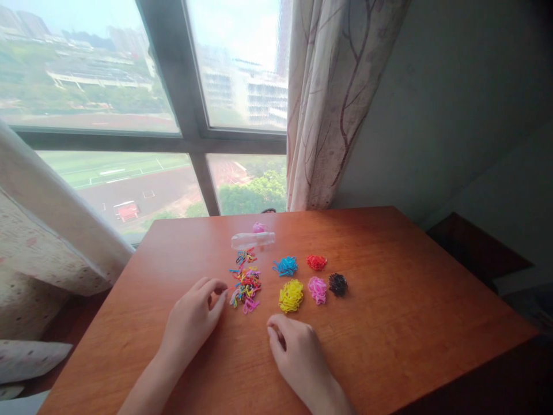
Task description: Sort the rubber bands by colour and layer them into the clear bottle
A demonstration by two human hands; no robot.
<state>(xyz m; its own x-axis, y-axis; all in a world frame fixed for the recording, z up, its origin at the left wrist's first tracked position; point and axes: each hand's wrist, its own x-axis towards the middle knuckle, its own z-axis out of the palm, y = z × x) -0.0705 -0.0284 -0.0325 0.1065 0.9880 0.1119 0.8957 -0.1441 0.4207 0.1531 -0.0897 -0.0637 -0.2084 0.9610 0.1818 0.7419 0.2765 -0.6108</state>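
My left hand [194, 312] is beside a mixed-colour pile of small rubber bands [246, 283], its thumb and forefinger pinched together. A thin reddish band shows at those fingertips. My right hand [300, 350] rests closed, just in front of a pile of yellow rubber bands [291, 296]; whatever its fingertips hold is too small to make out. Sorted piles lie to the right: blue bands [286, 266], red bands [317, 263], pink bands [318, 290] and black bands [338, 285]. A smaller mixed cluster [246, 256] sits behind the big mixed pile.
A clear plastic bottle-like container [253, 240] lies on its side behind the piles, with a pink-purple object [259, 227] beyond it. The wooden table [389, 323] reaches to the window [196, 141]. Curtains [322, 104] hang at both sides.
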